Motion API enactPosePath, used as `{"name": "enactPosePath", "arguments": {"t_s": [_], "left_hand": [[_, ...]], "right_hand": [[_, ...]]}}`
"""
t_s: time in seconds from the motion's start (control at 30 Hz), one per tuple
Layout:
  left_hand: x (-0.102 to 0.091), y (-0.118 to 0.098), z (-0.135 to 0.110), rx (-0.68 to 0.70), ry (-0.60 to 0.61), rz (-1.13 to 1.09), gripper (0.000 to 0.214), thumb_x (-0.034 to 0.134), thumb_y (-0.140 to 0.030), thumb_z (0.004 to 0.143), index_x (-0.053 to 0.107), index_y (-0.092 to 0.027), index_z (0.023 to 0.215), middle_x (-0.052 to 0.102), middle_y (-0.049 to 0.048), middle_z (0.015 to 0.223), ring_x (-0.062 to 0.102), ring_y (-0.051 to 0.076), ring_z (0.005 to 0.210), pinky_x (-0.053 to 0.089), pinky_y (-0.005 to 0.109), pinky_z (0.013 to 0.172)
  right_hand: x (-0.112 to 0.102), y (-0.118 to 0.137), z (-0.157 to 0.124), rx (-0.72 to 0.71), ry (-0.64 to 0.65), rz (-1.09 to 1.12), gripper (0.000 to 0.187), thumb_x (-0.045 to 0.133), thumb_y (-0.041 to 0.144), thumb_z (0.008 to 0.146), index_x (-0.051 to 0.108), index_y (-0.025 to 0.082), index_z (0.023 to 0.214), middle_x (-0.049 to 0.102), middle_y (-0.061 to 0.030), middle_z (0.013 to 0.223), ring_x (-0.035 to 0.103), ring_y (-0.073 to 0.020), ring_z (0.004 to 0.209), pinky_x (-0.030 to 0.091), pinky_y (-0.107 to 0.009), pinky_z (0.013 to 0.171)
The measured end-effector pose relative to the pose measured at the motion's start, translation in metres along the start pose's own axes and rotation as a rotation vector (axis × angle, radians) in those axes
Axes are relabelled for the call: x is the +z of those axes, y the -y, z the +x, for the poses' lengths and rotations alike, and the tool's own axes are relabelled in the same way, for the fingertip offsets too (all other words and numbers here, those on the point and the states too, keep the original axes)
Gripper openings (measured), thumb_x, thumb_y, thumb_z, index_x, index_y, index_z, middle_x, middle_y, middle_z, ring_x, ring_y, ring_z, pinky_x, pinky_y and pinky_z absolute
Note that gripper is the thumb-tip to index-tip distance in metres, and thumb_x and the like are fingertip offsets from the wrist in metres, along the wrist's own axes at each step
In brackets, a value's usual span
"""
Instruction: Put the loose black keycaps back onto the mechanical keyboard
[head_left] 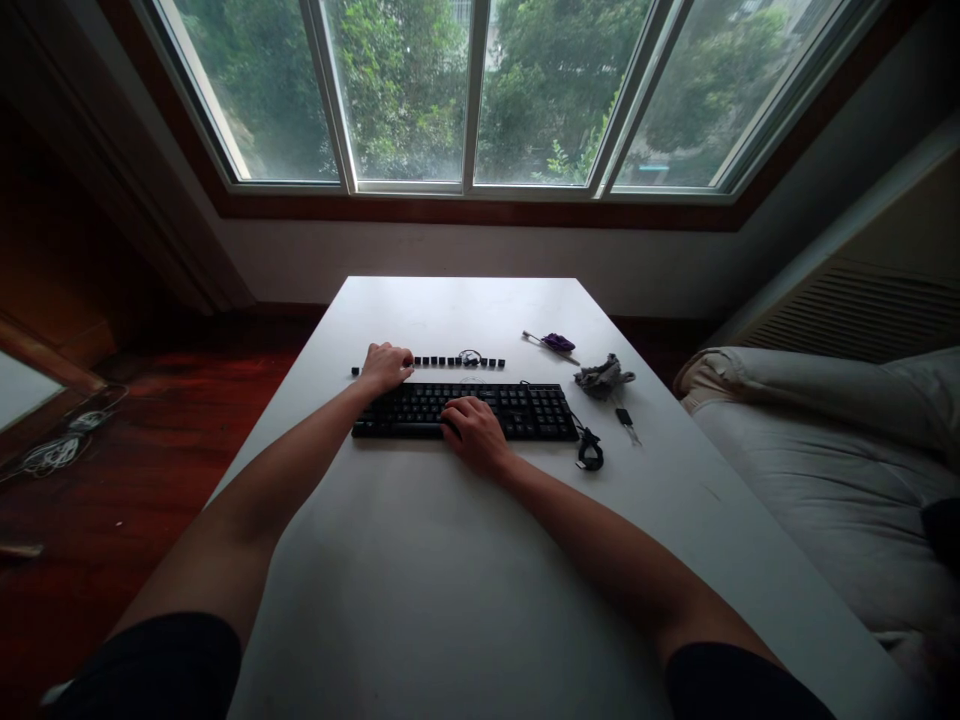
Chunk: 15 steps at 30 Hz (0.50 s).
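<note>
Keyboard (532,408) on white tabletop (435,560)

Right hand (475,433) over its front, fingers (460,407) on it; left hand (386,366) at its far-left corner, beside loose keycaps (452,361) lined up behind. Can't tell if either hand's fingers grip anything.

Daylight enters through the sliding window (469,100) and glares on the far end of the white table (420,308). The corners fall dark, and wide-angle distortion stretches the edges.

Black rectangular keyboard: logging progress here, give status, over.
Left hand at row of small black keycaps, grip unclear. Right hand on keyboard, lying flat on white table. Bundled black cable to its right, clear of both hands.
</note>
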<state>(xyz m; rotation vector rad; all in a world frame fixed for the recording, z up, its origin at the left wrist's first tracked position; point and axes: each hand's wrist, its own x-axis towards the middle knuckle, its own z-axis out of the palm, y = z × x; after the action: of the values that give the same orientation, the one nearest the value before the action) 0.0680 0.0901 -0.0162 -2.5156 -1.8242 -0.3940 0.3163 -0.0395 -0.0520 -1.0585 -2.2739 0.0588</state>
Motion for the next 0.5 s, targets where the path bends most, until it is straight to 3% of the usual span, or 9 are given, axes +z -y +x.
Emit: {"name": "enactPosePath", "arguments": {"t_s": [0.27,0.5], "left_hand": [[-0.025,0.001,-0.032,0.071,0.053,-0.158,0.02,0.064,-0.037,0.086,0.075,-0.032,0.102,0.078,-0.005,0.093,0.067,0.023,0.098,0.041,0.038,0.096],[-0.023,-0.011,-0.049,0.037,0.092,-0.12,0.02,0.065,-0.043,0.087,0.079,-0.031,0.095,0.078,-0.0021,0.092,0.069,0.023,0.09,0.042,0.039,0.095]], "right_hand": [[0.0,0.001,0.0,0.012,0.006,0.011,0.014,0.063,0.026,0.094,0.07,0.023,0.106,0.067,-0.0088,0.12,0.054,-0.0274,0.116,0.042,-0.043,0.101],[-0.001,0.001,0.0,0.009,0.001,0.005,0.014,0.063,0.026,0.094,0.07,0.023,0.106,0.067,-0.0087,0.12,0.054,-0.028,0.115,0.042,-0.045,0.1]]}}
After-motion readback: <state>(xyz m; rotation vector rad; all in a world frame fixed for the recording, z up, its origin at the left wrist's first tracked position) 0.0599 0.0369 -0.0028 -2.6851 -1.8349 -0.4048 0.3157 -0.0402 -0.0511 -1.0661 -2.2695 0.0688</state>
